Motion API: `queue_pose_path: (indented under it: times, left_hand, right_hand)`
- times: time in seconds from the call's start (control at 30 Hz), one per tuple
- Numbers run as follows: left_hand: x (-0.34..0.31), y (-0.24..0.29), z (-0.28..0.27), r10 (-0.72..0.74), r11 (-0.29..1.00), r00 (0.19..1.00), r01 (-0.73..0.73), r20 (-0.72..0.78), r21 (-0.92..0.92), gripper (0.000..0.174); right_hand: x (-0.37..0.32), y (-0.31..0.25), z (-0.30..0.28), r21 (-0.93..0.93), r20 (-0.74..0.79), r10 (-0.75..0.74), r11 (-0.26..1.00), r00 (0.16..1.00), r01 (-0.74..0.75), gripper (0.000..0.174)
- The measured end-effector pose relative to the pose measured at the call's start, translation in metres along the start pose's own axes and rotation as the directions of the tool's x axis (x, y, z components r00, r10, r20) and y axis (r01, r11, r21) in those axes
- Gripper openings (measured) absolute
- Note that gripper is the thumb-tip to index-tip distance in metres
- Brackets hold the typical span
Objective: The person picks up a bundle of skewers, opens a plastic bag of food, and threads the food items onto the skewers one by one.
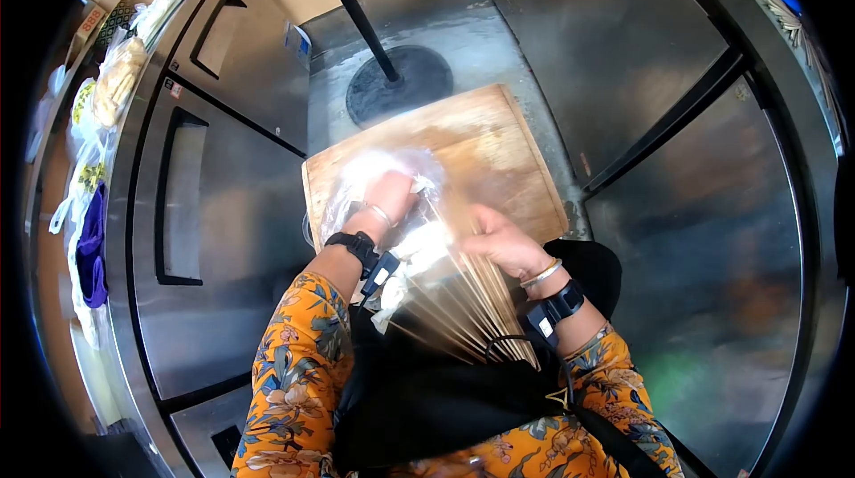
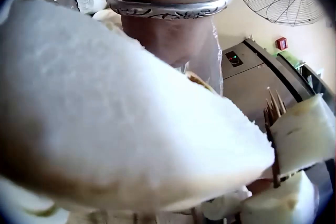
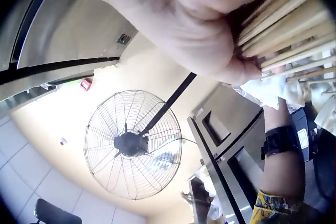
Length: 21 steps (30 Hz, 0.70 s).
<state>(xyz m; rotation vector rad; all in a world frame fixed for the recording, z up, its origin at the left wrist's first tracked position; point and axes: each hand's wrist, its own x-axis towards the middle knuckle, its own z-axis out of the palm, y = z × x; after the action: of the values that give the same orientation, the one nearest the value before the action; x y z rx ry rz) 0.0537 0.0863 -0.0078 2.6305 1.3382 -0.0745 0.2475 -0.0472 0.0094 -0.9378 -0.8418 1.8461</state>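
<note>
A bundle of thin wooden skewers (image 1: 481, 295) fans toward the lap in the head view; the right hand (image 1: 503, 242) grips it. Close up in the right wrist view, the right hand (image 3: 194, 19) curls round the skewers (image 3: 289, 24). The left hand (image 1: 392, 198) reaches into a clear plastic bag (image 1: 343, 189), its fingers hidden. White pieces (image 1: 419, 247) lie between the hands at the skewers. One large white piece (image 2: 126, 113) fills much of the left wrist view, below the left hand (image 2: 173, 40); another white piece (image 2: 304, 134) sits on a skewer at the right.
Beneath the bag is a wooden board (image 1: 534, 180). A fan's round black base (image 1: 401, 86) stands beyond it. Steel cabinets (image 1: 240, 202) are at the left, with bagged goods (image 1: 116, 77) on top; another steel cabinet (image 1: 704, 238) is at the right.
</note>
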Motion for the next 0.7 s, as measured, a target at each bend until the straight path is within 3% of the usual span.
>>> queue_pose_path:
  times: [0.03, 0.13, 0.23, 0.27, 0.3, 0.33, 0.47, 0.6, 0.7]
  left_hand:
    - [-0.001, 0.002, -0.003, 0.018, 1.0, 1.0, -0.018, -0.016, 0.017, 0.023]
    - [-0.009, 0.012, -0.023, -0.089, 0.995, 0.983, 0.095, 0.16, -0.03, 0.029]
    - [-0.029, -0.001, -0.013, -0.119, 0.991, 0.989, 0.113, -0.084, -0.076, 0.028]
    - [-0.037, -0.006, -0.009, -0.176, 0.895, 0.981, 0.125, -0.08, -0.429, 0.026]
    - [-0.046, -0.011, -0.003, -0.23, 0.679, 0.972, 0.117, -0.058, -0.725, 0.025]
    - [-0.055, -0.019, 0.004, -0.273, 0.372, 0.962, 0.087, -0.02, -0.924, 0.024]
    - [-0.076, -0.022, -0.003, -0.485, -0.188, 0.852, 0.116, 0.195, -0.975, 0.025]
    - [-0.093, 0.004, -0.038, -0.44, -0.314, 0.875, 0.059, 0.201, -0.947, 0.036]
    - [-0.097, 0.013, -0.037, -0.407, -0.194, 0.909, 0.009, 0.089, -0.981, 0.037]
  right_hand:
    - [0.001, 0.002, -0.001, -0.008, -0.001, 0.002, 1.0, 1.0, -0.002, 0.037]
    - [0.005, 0.007, -0.003, -0.056, -0.008, -0.008, 0.998, 1.0, 0.007, 0.038]
    - [0.004, 0.004, 0.0, -0.098, 0.007, 0.002, 0.995, 1.0, -0.001, 0.039]
    - [0.003, 0.002, 0.003, -0.089, 0.008, 0.01, 0.996, 1.0, -0.009, 0.04]
    - [0.002, -0.002, 0.007, -0.08, 0.009, 0.019, 0.997, 1.0, -0.018, 0.04]
    - [0.001, -0.003, 0.01, -0.074, 0.012, 0.028, 0.997, 1.0, -0.027, 0.041]
    - [0.004, -0.001, 0.02, -0.06, 0.041, -0.012, 0.998, 0.999, 0.015, 0.042]
    - [0.003, -0.002, 0.027, -0.095, 0.035, -0.032, 0.995, 0.999, 0.035, 0.04]
    - [0.002, -0.003, 0.03, -0.06, 0.017, -0.026, 0.998, 1.0, 0.027, 0.036]
